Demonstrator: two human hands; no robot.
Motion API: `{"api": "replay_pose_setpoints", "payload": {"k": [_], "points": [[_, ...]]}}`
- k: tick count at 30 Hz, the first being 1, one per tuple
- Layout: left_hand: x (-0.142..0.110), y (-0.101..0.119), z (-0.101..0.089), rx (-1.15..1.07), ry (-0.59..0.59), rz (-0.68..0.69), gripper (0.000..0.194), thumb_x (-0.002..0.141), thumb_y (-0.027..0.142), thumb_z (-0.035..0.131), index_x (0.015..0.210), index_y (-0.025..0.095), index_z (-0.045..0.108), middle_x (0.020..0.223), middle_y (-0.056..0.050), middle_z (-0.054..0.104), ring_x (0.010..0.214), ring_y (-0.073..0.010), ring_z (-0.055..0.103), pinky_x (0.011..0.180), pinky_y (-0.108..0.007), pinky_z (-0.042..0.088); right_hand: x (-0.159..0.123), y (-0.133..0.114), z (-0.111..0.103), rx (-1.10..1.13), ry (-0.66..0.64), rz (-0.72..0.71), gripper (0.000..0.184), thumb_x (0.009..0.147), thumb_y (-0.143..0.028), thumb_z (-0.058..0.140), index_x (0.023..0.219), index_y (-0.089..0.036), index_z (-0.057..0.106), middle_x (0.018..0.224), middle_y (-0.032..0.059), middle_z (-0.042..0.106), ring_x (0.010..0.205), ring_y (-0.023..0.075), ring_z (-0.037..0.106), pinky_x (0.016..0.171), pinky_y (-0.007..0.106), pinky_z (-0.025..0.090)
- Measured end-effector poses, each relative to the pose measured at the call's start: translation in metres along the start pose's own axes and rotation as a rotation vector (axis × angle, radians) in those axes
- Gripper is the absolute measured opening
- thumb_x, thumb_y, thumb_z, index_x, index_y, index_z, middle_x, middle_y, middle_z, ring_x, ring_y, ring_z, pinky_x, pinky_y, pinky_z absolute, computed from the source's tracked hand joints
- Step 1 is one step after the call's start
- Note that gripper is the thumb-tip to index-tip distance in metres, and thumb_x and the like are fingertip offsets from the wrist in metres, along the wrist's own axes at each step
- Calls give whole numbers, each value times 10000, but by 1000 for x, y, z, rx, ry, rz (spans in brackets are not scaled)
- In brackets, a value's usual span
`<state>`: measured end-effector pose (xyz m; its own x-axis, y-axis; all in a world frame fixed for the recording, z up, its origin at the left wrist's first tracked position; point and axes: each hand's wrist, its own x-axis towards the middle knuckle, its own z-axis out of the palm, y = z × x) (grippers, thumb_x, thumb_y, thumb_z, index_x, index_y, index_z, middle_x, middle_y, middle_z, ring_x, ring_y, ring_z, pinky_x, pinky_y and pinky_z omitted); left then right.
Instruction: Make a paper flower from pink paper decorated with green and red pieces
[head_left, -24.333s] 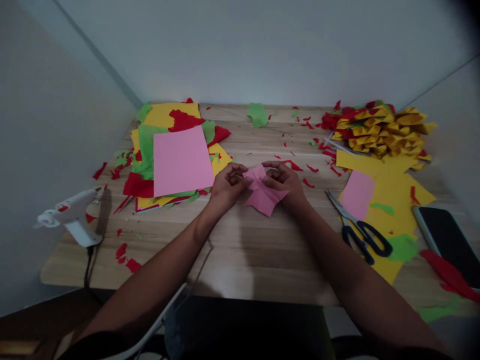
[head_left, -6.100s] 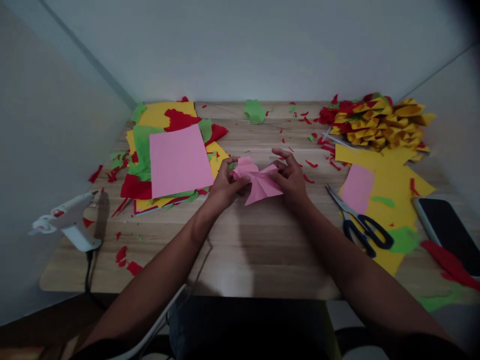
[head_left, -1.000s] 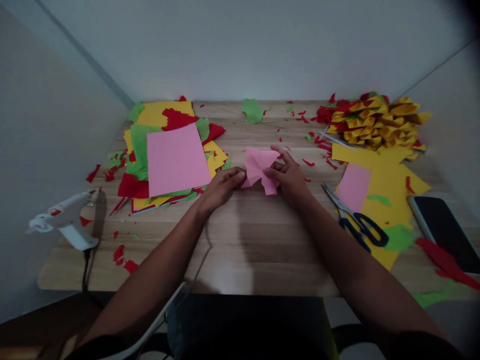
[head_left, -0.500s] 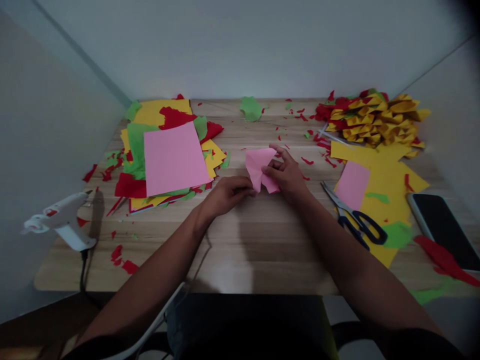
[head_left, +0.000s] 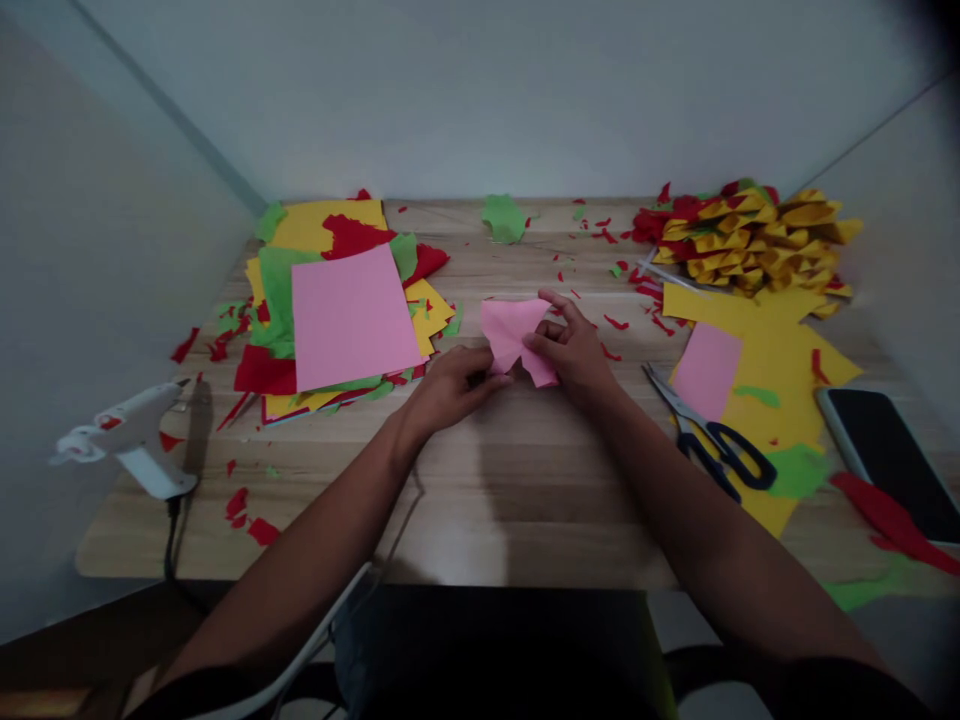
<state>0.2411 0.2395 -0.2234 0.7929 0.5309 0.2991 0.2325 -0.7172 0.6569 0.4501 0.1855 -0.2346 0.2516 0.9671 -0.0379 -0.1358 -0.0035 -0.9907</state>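
A small creased piece of pink paper (head_left: 513,328) is held up between both hands over the middle of the table. My left hand (head_left: 456,385) pinches its lower left edge between thumb and fingers. On the right side, my right hand (head_left: 574,350) grips it, thumb in front and index finger at the top edge. A notch shows in the paper's lower edge between the hands. To the left, a flat pink sheet (head_left: 356,320) lies on a pile of yellow, red and green paper. Dark-handled scissors (head_left: 709,435) rest to the right of my right forearm.
A white glue gun (head_left: 135,440) with a black cord stands at the left edge. Crumpled yellow paper pieces (head_left: 757,235) are heaped at the back right. Yellow sheets (head_left: 784,350), a smaller pink piece (head_left: 707,370) and a phone (head_left: 889,460) lie on the right. Red and green scraps are scattered about.
The pink paper's left side has spread out to the left and looks wider. My left hand has shifted slightly on its edge; my right hand keeps its grip.
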Motion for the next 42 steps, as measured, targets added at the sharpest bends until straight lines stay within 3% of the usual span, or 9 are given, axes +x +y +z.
{"api": "replay_pose_setpoints", "payload": {"k": [4,10,15,21,27,29,33,38,42], "points": [[-1,8,1,-141,-9,113,324,1025,402,470,864,189,654,791,-26,669,750,-149,595,747,-299,438,3,5,-2,0,25,-17,763,677,-349,810,1357,-272,471,699,-73,548,577,121,516,519,247,388],[-5,7,-1,-187,160,-77,526,1026,480,412,611,175,517,574,14,494,566,-111,458,581,-267,350,3,4,2,44,149,-26,764,696,-347,786,1381,-258,459,673,-66,542,559,136,508,519,258,413],[-3,2,-3,-150,224,-288,390,907,551,604,789,181,636,619,27,534,592,-119,465,558,-254,337,-5,1,10,-62,297,40,711,770,-352,679,1431,-238,444,687,-23,576,630,216,592,563,329,487],[0,1,3,-257,275,-380,466,990,553,452,731,184,569,615,14,537,583,-121,477,556,-260,350,-12,0,18,-308,298,-28,694,786,-354,642,1443,-211,468,574,-55,507,515,182,508,538,332,471],[1,4,-1,58,282,-509,309,930,499,573,896,206,666,664,11,610,590,-146,502,556,-268,306,-14,-6,14,-546,336,-80,629,828,-394,611,1419,-209,502,880,66,688,656,212,589,730,401,521],[2,4,-6,143,282,-545,243,943,440,563,983,223,665,664,13,622,580,-151,509,560,-273,295,-14,-7,11,-635,338,-77,603,851,-402,600,1416,-212,508,830,57,683,668,231,601,768,423,516],[2,3,-8,161,278,-522,221,949,384,566,1083,225,640,659,24,620,585,-149,532,583,-275,332,-15,-11,5,-808,316,-2,503,875,-415,593,1339,-223,589,629,19,595,684,292,619,779,462,496],[-2,8,-3,162,197,-374,314,990,479,501,997,215,672,717,3,656,637,-144,572,611,-270,373,-18,-15,6,-927,306,-48,424,876,-304,560,1283,-225,645,711,67,630,736,312,622,816,476,470],[-3,7,-6,171,314,-311,351,1017,472,437,1115,209,648,687,18,621,624,-133,556,617,-256,378,-18,-10,10,-796,272,-68,490,847,-247,551,1334,-230,603,697,38,631,670,277,601,782,445,485]]}}
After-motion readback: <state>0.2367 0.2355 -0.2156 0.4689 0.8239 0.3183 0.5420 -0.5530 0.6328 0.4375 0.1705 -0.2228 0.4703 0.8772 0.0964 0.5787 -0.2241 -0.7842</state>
